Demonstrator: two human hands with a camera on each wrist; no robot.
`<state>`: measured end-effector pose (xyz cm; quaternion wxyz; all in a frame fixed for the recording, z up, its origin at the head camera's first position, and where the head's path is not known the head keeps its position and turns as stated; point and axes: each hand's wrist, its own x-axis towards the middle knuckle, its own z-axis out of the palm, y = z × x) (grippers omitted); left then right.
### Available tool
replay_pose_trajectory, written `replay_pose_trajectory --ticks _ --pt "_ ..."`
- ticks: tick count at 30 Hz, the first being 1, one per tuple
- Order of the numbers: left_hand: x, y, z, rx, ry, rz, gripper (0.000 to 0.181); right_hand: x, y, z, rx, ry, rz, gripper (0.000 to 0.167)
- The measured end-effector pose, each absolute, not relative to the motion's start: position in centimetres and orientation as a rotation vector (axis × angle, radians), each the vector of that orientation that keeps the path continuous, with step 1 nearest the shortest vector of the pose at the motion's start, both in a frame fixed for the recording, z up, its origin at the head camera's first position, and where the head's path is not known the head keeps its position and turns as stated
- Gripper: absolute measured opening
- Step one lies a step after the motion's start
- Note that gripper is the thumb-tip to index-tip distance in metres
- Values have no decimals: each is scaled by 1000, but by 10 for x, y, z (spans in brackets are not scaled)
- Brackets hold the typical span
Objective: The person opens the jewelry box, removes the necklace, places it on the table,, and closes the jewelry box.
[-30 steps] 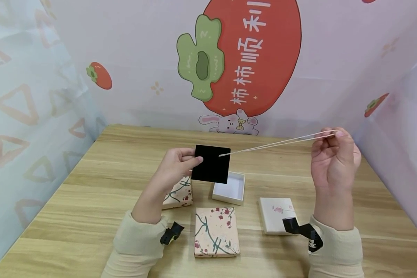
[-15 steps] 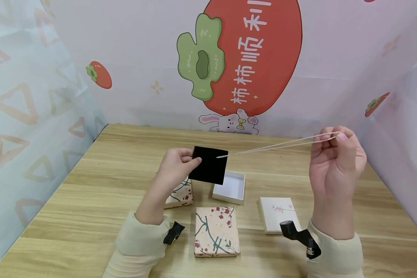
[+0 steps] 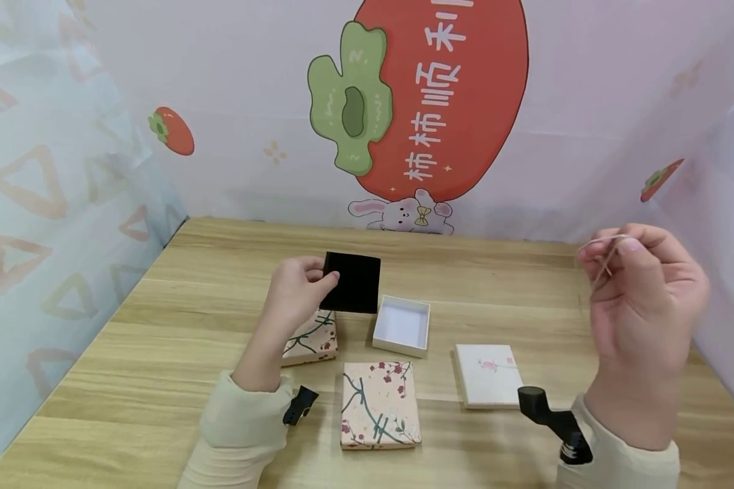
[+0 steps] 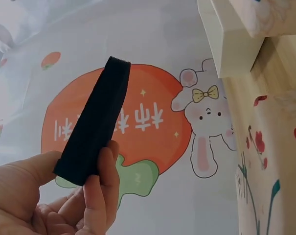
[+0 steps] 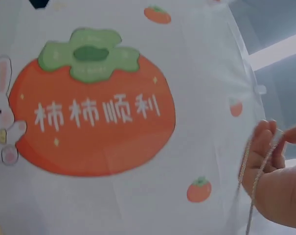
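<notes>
In the head view my left hand (image 3: 295,288) pinches a square black pad (image 3: 351,282) by its left edge, above the table. The left wrist view shows the pad edge-on, held between thumb and fingers. My right hand (image 3: 648,302) is raised at the right, with a thin chain (image 5: 259,177) pinched between thumb and fingers. In the right wrist view its two strands hang down; the lower ends are out of view. Below the pad, a small white open box (image 3: 402,322) sits on the table.
A flowered box (image 3: 380,407) lies at the front middle, and another flowered box (image 3: 315,339) is partly behind the left arm. A white lid-like piece (image 3: 488,373) with a pink flower lies right of centre. A printed cloth (image 3: 238,183) hangs behind the wooden table (image 3: 128,380).
The chain, stretched across to the black pad before, has come away from it. My right hand has moved right and nearer; the left hand with the pad has shifted slightly left.
</notes>
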<state>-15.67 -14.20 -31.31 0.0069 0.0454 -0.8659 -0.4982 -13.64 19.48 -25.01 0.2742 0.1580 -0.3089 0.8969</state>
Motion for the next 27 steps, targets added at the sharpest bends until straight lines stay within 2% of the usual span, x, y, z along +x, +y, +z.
replay_pose_trajectory --ticks 9,18,27 --pt "-157 -144 -316 39 -2703 -1720 44 -155 207 -254 183 -1283 2307 10" --pt "-161 -153 -316 -57 -2695 -1926 51 -219 180 -249 202 -1864 2167 10" --pt "-159 -165 -316 -197 -2681 -2037 34 -259 176 -238 211 -2261 1854 10"
